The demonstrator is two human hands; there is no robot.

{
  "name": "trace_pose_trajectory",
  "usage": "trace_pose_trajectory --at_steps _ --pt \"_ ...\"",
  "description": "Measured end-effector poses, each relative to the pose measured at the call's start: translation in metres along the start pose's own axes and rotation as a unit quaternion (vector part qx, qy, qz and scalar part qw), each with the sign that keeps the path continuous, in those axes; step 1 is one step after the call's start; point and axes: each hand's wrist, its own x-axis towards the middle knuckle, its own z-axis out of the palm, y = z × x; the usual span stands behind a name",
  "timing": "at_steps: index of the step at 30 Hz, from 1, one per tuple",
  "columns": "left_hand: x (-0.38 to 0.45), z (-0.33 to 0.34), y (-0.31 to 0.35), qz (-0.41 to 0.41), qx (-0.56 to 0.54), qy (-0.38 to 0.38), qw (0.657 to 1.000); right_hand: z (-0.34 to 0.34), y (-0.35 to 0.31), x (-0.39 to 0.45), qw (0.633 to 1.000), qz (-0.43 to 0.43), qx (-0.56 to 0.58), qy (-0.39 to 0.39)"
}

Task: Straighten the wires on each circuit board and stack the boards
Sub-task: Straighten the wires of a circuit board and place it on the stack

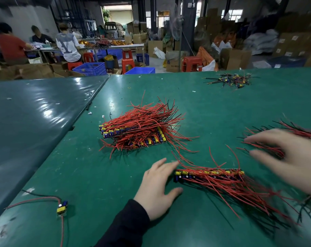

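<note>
Board strip (pixel 209 174) lengthwise left-right, wires (pixel 240 191) trailing right; both hands' fingers (pixel 169 165) spread, empty.

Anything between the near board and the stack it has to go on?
Nothing visible. Bare green table lies between the near board and the stack. Left hand is at the board's left end.
</note>
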Motion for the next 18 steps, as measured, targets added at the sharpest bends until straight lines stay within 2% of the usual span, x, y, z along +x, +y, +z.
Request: trace_pose_trajectory --at_steps 1,3,4,6,8,9,12,16,18 --pt "0.001 0.002 0.000 0.008 0.018 -0.006 1.000 0.014 -0.023 0.004 0.999 -0.027 -0.015 -0.010" --pt "0.002 0.003 0.002 0.023 0.013 0.024 0.999 0.040 -0.029 0.010 0.984 -0.059 -0.044 -0.159" --pt "0.002 0.001 0.003 0.023 -0.008 0.041 0.999 0.049 -0.033 0.014 0.976 -0.069 -0.055 -0.201" --pt "0.003 -0.005 0.003 0.005 -0.051 0.063 0.997 0.060 -0.044 0.025 0.974 -0.069 -0.032 -0.214" --pt "0.005 -0.012 -0.001 -0.048 -0.131 0.079 0.987 0.070 -0.063 0.035 0.975 -0.099 0.042 -0.196" --pt "0.006 -0.016 -0.004 -0.092 -0.202 0.085 0.971 0.074 -0.068 0.040 0.973 -0.105 0.069 -0.191" --pt "0.008 -0.030 -0.012 -0.201 -0.409 0.094 0.885 0.081 -0.077 0.051 0.968 -0.093 0.142 -0.187" --pt "0.008 -0.036 -0.011 -0.238 -0.554 0.085 0.793 0.094 -0.083 0.050 0.957 -0.095 0.214 -0.169" --pt "0.008 -0.034 -0.008 -0.237 -0.571 0.084 0.781 0.100 -0.082 0.046 0.954 -0.096 0.247 -0.141"
